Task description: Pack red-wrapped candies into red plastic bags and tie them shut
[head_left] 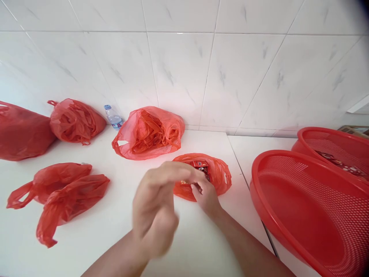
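My left hand [157, 204] is raised close to the camera over the white table, slightly blurred. Its fingers arch to the right with the thumb apart, and nothing shows in it. Farther back, my right hand [206, 197] reaches into the mouth of a small red plastic bag [223, 175], fingers bent together. Whatever they pinch is hidden. Inside that bag lie small dark red printed packets [201, 165], partly covered by my left fingers and right hand.
Behind stands an open red bag [150, 132] stuffed with more plastic bags. A water bottle [113, 117] stands by the tiled wall. Two filled red bags [76, 121] [23, 132] and tied bags [72, 196] lie left. Red mesh baskets [300, 215] [340, 142] stand right; the rear one holds packets.
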Motion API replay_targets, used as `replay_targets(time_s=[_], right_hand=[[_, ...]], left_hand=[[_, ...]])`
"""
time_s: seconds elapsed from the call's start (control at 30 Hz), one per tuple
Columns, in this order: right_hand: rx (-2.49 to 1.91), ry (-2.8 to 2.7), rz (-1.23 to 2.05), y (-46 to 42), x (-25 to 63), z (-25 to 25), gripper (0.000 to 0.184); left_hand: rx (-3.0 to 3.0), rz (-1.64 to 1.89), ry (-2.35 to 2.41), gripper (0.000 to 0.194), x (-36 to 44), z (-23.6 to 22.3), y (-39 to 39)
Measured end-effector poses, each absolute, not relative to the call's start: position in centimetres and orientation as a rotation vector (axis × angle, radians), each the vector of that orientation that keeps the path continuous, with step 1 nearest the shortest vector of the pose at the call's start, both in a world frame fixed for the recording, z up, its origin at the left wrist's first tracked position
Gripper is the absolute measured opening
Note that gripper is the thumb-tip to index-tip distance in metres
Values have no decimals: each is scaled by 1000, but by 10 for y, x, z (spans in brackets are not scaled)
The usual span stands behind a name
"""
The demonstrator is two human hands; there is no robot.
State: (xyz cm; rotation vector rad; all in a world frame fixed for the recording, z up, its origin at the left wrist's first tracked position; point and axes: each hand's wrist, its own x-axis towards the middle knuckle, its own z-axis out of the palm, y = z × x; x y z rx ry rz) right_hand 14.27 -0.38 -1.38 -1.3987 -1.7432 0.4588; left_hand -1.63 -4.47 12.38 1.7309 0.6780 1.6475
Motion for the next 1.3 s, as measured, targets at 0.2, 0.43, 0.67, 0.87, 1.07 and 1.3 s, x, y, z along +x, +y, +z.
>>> replay_targets(time_s=[0.2,0.43,0.67,0.87,1.07,1.3], right_hand=[[-1371,-1599,398,-2,155,-7,19],[-1469,-1651,296,3,158,-15,19],[-1489,-1703,353,5,156,-18,19],[-1456,-1812,321,5,156,-22,20],[-1443,-1876,305,4,157,-24,26],[-1459,-1874,296,3,155,-22,27]], left_hand=[[1791,1143,1167,11,-13,63,28],[2258,800,1262,16,-15,9,45],[2274,715,1279,26,-22,-2,41],[2158,759,1279,27,-26,-8,43],[2129,781,1305,26,-28,-5,43],[1974,1128,1362,18,-29,-3,43]])
